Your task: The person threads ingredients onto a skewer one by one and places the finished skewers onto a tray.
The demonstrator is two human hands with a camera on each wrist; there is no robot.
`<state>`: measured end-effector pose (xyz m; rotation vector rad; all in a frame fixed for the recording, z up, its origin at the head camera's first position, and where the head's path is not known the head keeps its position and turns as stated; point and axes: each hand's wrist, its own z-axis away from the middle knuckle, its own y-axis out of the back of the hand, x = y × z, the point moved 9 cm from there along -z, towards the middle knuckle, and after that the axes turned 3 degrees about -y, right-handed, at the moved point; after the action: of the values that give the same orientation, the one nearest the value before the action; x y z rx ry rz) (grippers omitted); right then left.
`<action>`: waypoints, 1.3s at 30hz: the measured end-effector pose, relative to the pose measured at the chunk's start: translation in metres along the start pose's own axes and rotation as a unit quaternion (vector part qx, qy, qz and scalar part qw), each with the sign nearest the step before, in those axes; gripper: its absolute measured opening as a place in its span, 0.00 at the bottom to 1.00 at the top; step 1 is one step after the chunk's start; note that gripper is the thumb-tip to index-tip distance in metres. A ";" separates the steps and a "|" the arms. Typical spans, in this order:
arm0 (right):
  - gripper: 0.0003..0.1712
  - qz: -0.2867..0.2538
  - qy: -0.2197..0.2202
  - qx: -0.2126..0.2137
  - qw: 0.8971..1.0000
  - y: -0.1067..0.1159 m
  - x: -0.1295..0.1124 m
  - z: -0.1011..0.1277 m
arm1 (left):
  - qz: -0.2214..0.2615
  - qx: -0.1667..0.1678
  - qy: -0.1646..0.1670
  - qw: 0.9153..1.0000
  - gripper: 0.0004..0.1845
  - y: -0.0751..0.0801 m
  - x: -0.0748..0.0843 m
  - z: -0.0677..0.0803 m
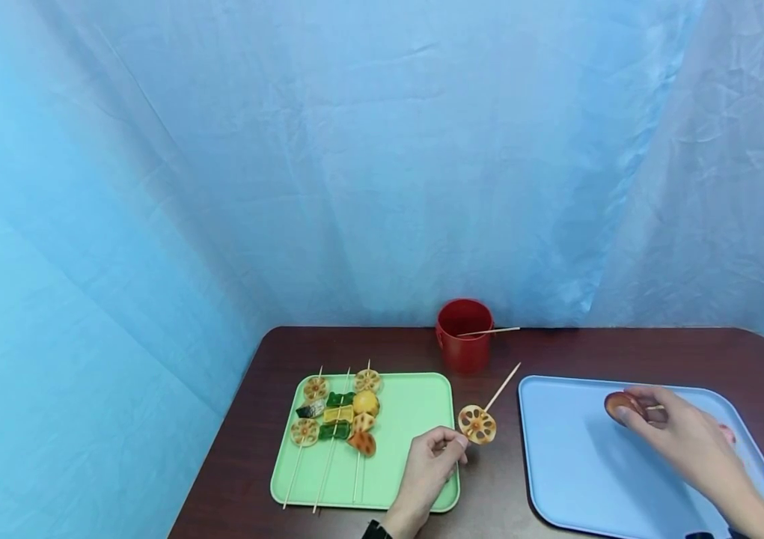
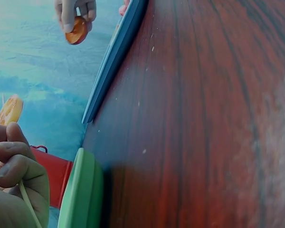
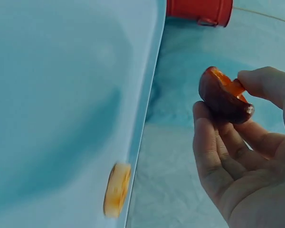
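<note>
— Skewers (image 1: 328, 438), finished ones, lie on the green tray (image 1: 415, 397) near the desk's left edge. And the left hand (image 1: 430, 464)?

— Pinching a thin stick (image 1: 501, 388) with a lotus slice (image 1: 477, 424) threaded on it, past the tray's right edge (brittle-looking; grip low).

— And the right hand (image 1: 681, 434)?

— Fingertips pinch a brown mushroom cap (image 1: 621, 406) above the blue tray (image 1: 577, 464). Probably light and glossy; hold its rim.

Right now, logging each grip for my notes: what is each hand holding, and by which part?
The left hand pinches the skewer at its lower end, below the lotus slice. The right hand holds a brown mushroom piece by its edges, between fingertips and thumb.
</note>
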<state>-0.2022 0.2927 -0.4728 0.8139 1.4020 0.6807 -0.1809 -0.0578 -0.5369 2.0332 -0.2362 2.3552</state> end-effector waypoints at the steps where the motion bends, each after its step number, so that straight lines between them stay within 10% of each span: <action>1: 0.35 -0.015 0.004 0.004 1.000 0.000 -0.003 0.001 | -0.002 -0.002 0.002 1.000 0.13 -0.001 0.000 0.000; 9: 0.28 -0.083 0.019 0.034 0.996 -0.005 -0.022 0.003 | -0.015 -0.012 0.004 1.000 0.13 -0.006 0.000 0.002; 15: 0.34 -0.146 -0.012 -0.023 0.989 -0.024 -0.030 -0.003 | -0.031 -0.023 -0.005 0.999 0.10 -0.011 0.001 0.003; 31: 0.42 -0.323 -0.087 -0.110 0.936 -0.062 -0.044 -0.011 | -0.078 -0.062 -0.005 0.995 0.13 -0.023 0.000 0.011; 39: 0.42 -0.347 -0.094 -0.115 0.926 -0.070 -0.053 -0.010 | -0.087 -0.070 -0.013 0.994 0.12 -0.025 -0.001 0.012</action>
<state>-0.2199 0.2106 -0.5003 0.1527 1.2860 0.1974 -0.1658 -0.0345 -0.5339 1.9369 -0.2072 2.1476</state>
